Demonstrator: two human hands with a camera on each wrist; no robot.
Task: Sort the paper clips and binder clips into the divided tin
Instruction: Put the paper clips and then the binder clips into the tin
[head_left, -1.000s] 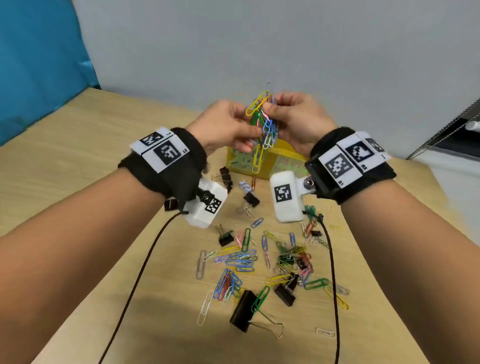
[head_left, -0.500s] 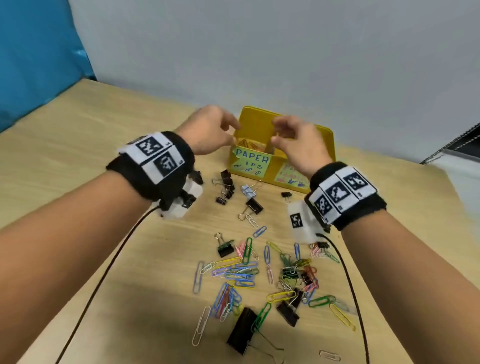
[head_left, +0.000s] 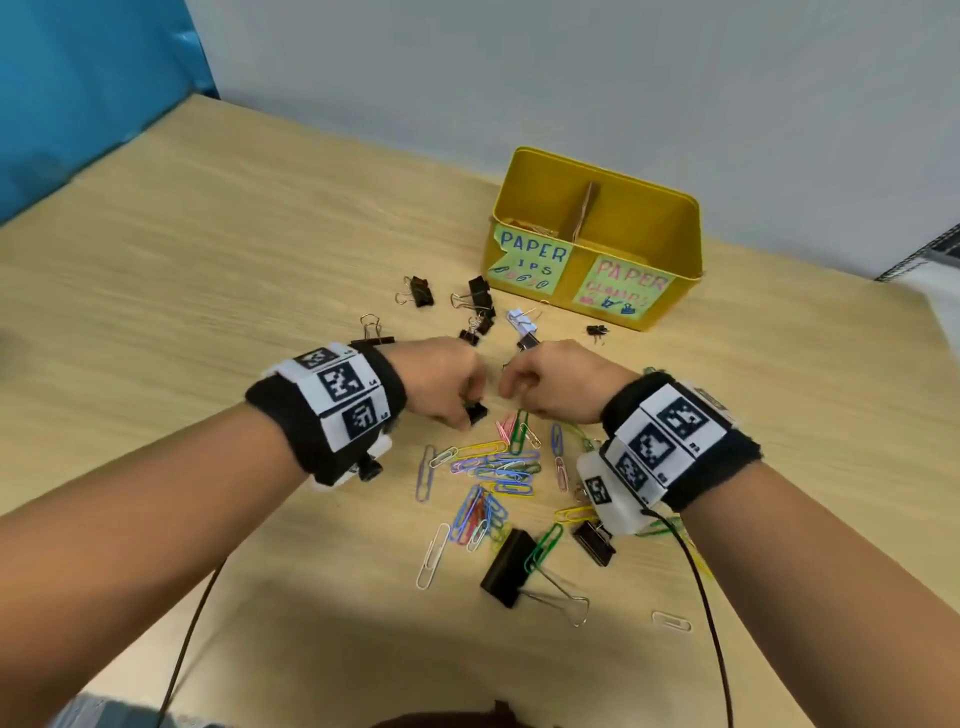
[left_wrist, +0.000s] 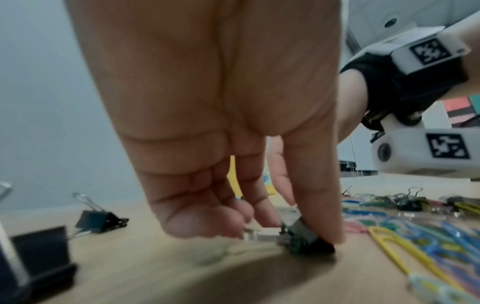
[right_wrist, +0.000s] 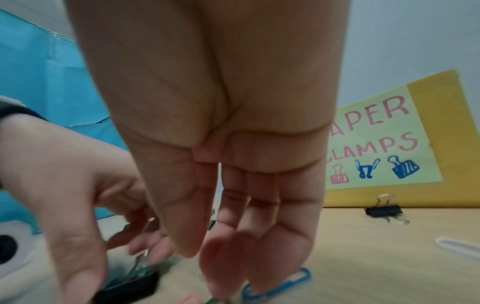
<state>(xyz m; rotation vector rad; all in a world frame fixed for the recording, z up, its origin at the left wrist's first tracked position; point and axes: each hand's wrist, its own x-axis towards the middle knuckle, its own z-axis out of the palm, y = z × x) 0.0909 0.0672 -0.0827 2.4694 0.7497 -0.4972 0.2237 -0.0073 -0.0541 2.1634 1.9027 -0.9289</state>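
Our left hand (head_left: 441, 382) is down on the counter (head_left: 208, 291), its grip pinched on a small black binder clip (head_left: 476, 413) between thumb and fingertips. Our right hand (head_left: 553, 382) hovers just beside it, fingers loosely curled around nothing, above the heap of coloured paper clips (head_left: 498, 467). The yellow tin (head_left: 675, 249) stands farther back, with more binder clips (head_left: 475, 299) lying in front of it.
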